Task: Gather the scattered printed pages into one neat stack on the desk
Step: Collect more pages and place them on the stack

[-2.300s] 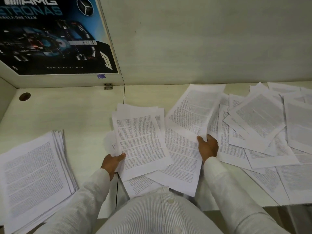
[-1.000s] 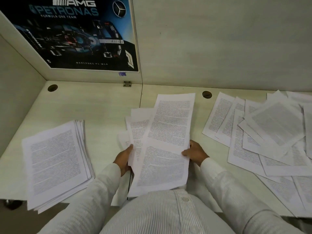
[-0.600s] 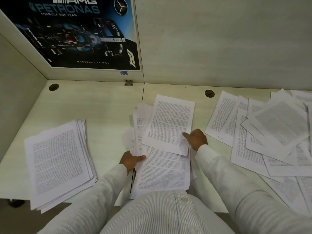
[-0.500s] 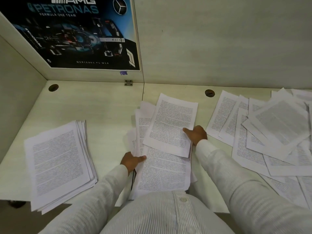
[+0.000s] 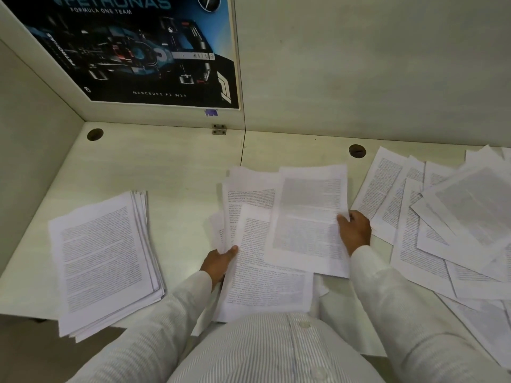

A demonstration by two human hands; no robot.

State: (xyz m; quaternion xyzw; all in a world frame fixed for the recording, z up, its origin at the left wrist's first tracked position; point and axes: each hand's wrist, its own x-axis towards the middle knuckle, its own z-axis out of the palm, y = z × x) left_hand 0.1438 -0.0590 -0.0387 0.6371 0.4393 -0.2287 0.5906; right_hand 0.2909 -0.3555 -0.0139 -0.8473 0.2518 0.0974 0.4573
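Observation:
A rough bundle of several printed pages (image 5: 265,275) lies in front of me on the pale desk (image 5: 171,172), its sheets fanned and skewed. My left hand (image 5: 219,262) grips the bundle's left edge, thumb on top. My right hand (image 5: 354,233) pinches the right edge of the top page (image 5: 309,217), which sits askew over the bundle. A thick gathered stack (image 5: 105,261) rests at the left, overhanging the desk's front edge. Several loose pages (image 5: 448,225) overlap one another at the right.
A racing-car poster (image 5: 132,48) hangs on the partition behind the desk. Two round cable holes (image 5: 95,134) (image 5: 357,150) sit near the back edge. A side wall closes the left. My striped shirt hides the desk's front middle.
The top page has slid right and toward me with my right hand. My left hand has shifted a little up the bundle's left edge. The camera has tilted slightly down.

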